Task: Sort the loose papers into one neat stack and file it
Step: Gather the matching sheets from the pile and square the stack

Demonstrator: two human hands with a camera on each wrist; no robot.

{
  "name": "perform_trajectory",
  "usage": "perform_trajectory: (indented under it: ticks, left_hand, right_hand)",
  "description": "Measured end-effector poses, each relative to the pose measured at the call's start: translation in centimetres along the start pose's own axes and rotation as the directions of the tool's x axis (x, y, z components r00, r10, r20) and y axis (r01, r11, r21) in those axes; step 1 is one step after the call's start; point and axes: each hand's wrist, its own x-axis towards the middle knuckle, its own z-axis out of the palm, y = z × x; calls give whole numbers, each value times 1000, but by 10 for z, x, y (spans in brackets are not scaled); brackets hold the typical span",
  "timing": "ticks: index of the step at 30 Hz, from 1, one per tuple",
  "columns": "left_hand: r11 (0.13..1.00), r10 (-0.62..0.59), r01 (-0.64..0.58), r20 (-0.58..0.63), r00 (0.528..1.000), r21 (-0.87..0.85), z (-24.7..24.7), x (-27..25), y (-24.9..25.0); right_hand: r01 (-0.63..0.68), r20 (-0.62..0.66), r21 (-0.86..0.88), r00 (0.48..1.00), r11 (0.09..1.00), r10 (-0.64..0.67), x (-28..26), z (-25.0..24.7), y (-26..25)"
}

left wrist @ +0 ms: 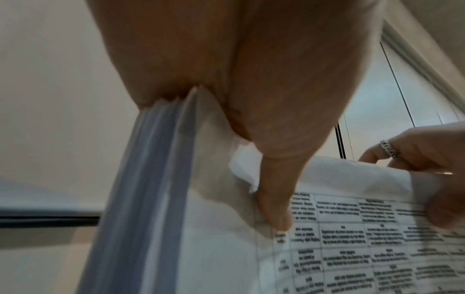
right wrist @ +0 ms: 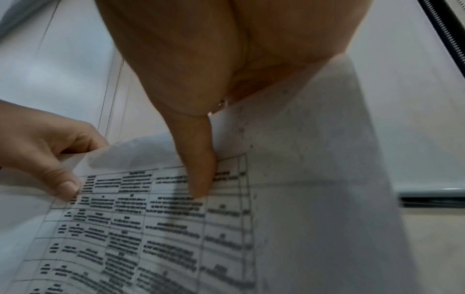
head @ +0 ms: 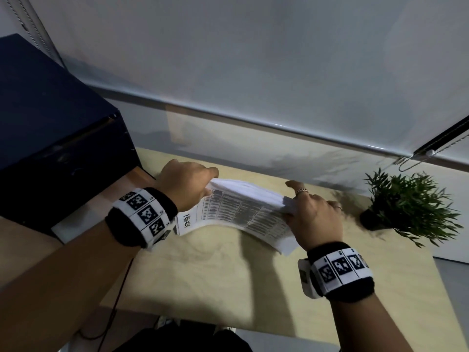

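Clearly your left hand (head: 186, 182) and right hand (head: 313, 217) have fingers clamped on the paper stack (head: 243, 212) above the desk (head: 215, 275); it's light, floppy and bowing, so grip both short edges firmly.

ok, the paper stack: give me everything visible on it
The white paper stack is a sheaf of thin sheets held above the pale wooden table, bowed upward in the middle. The top sheet carries a printed black grid table, its text too blurred to read. The left hand grips one short end, the right hand the other, thumbs pressed on the printed face. The left wrist view shows uneven, stepped sheet edges.
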Motion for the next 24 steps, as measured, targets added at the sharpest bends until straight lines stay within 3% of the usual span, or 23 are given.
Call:
perform_trajectory:
  ticks: [2,4,7,8,10,12,13,14,16,22,24]
  left_hand:
    - [1000,-13,14,68,998,-7,5,-4,-2]
    - [999,-30,32,52,998,-33,8,-5,-5]
    - [961,-157,159,26,987,-226,8,-12,-18]
    - [912,-221,212,15,975,-352,10,-16,-23]
    - [681,-368,249,-28,929,-689,20,-21,-31]
    - [401,-484,175,-45,874,-899,37,-25,-30]
    - [296,-507,149,-23,862,-944,46,-26,-27]
    - [221,-518,148,12,855,-964,56,-25,-23]
    - [156,-544,180,67,836,-971,68,-23,-14]
    - [236,-708,11,-165,686,-972,49,-21,5]
    - [219,-704,-28,-178,687,-975,54,-28,6]
  right_hand:
    - [3,98,12,995,1000,-5,-5,0,0]
    - [-32,142,52,990,998,24,-4,5,4]
    - [-165,100,323,985,932,140,-5,16,23]
    - [-226,82,490,974,842,213,-5,23,32]
    - [-286,107,801,933,527,344,-6,37,45]
    - [-269,181,940,914,208,363,-6,53,49]
    - [-268,205,955,910,131,360,-6,62,48]
    - [-280,221,952,908,122,357,-5,68,45]
    - [-301,231,941,906,154,355,-2,70,35]
    - [-56,-37,980,892,192,451,3,53,12]
    - [-44,-45,983,881,178,470,-6,57,9]
